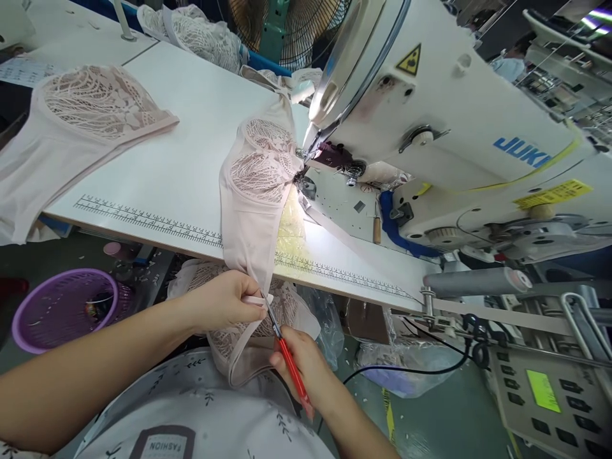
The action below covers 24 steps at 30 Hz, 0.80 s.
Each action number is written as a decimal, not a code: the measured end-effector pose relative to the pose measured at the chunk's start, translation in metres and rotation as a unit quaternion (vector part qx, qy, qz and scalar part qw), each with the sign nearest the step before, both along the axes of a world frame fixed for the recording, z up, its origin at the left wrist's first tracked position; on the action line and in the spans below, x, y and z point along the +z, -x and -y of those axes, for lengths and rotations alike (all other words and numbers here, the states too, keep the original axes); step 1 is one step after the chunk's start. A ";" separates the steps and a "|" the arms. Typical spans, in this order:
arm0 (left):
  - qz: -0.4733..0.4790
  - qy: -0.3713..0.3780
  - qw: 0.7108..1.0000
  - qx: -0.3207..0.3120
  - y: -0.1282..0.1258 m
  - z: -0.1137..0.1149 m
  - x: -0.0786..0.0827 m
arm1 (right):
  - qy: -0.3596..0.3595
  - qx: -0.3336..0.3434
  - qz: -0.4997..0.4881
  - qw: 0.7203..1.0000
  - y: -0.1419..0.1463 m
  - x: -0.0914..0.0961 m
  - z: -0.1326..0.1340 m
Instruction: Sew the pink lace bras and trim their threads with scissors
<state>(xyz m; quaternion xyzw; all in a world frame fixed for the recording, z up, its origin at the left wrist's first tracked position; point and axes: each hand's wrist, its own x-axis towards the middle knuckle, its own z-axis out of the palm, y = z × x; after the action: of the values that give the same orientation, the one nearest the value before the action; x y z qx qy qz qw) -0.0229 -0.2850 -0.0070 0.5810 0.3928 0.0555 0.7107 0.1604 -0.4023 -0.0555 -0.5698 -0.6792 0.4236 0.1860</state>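
Note:
A pale pink lace bra [255,172] lies across the table, its lace cups beside the sewing machine's needle area. Near the table's front edge, my left hand [224,298] pinches the strip at the bra's lower end. My right hand [306,360] grips red-handled scissors [289,363], whose blades point up at the strip by my left fingertips. From the hands, more pink lace fabric [282,312] hangs over the edge onto my lap. Whether the blades touch the strip is hard to make out.
The white sewing machine [430,108] fills the right side, with a control panel [545,389] below. Another pink bra piece [95,121] lies at left. A purple basket [67,306] stands on the floor. Behind the table are a fan [287,29] and piled white lace [201,38].

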 end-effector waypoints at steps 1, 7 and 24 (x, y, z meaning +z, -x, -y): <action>0.002 -0.003 1.000 -0.001 0.000 0.000 0.000 | -0.011 -0.002 0.001 1.000 0.000 -0.003 0.001; -0.009 -0.031 0.999 -0.003 0.002 0.002 0.002 | -0.060 -0.079 -0.024 0.995 -0.002 -0.010 0.000; -0.045 -0.129 0.984 0.115 0.045 0.009 0.025 | -0.224 0.064 0.071 0.970 0.056 0.002 -0.009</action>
<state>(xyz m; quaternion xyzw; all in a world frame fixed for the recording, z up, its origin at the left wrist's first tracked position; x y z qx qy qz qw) -0.0681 -0.2943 0.0183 0.6209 0.4780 0.1612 0.6000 0.1040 -0.3928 -0.0535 -0.4978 -0.8032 0.2303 0.2324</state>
